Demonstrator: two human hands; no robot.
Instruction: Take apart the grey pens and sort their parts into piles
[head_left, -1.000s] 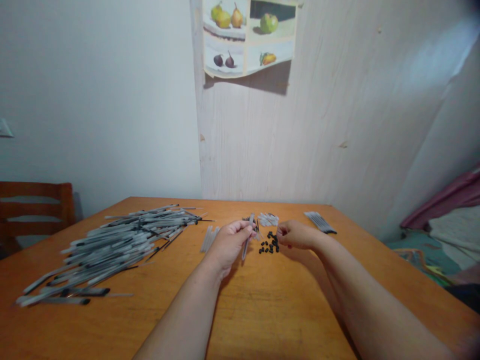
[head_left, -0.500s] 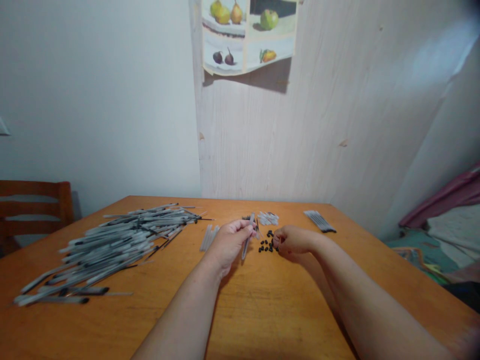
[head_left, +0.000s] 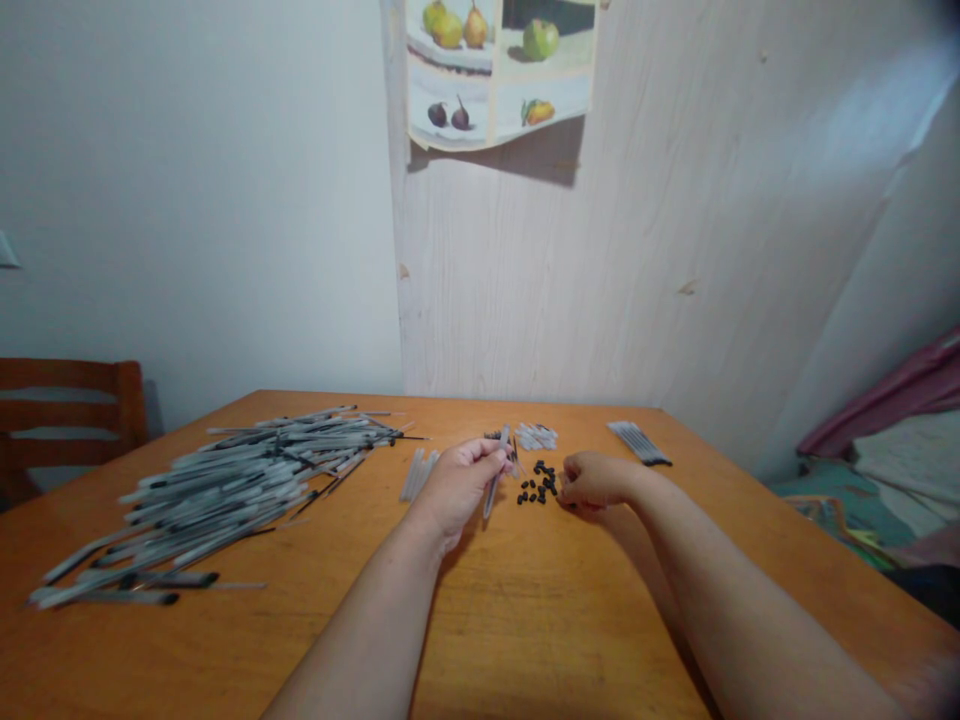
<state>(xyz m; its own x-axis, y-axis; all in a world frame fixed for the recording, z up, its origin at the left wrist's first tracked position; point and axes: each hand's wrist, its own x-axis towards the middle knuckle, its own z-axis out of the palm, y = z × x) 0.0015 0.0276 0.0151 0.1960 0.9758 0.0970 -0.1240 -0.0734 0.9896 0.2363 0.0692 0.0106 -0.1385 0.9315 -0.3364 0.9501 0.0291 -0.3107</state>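
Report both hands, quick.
Left hand: closed, pinching a slim clear tube.
Right hand: fingers curled beside the small black pieces; whether it holds one can't be told.

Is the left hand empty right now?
No, the left hand grips a slim translucent tube, both ends of which stick out.

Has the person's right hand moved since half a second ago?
Yes: the right hand has shifted slightly rightward, away from the small black pieces.
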